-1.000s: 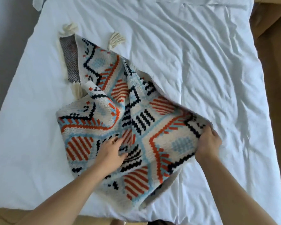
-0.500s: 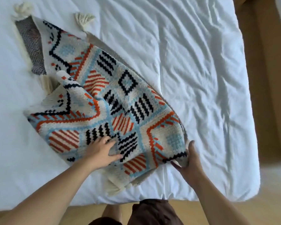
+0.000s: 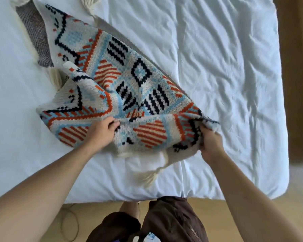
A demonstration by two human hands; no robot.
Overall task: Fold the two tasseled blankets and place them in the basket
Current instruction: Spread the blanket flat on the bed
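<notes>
A bed (image 3: pixel 217 67) covered by a wrinkled white sheet fills the view. The patterned blanket (image 3: pixel 112 81) is laid on it with its long axis diagonal, from upper left to lower right (tassels at both ends). Its near edge is gripped by the left hand (image 3: pixel 100 133) and the right hand (image 3: pixel 211 145).

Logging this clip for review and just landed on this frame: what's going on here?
A person stands at the foot of a bed covered by a white sheet, folding a patterned tasseled blanket. The left hand and the right hand each grip its near edge, lifted and bunched off the sheet, with a tassel hanging below. A grey woven blanket lies partly under the far left corner. No basket is in view.
</notes>
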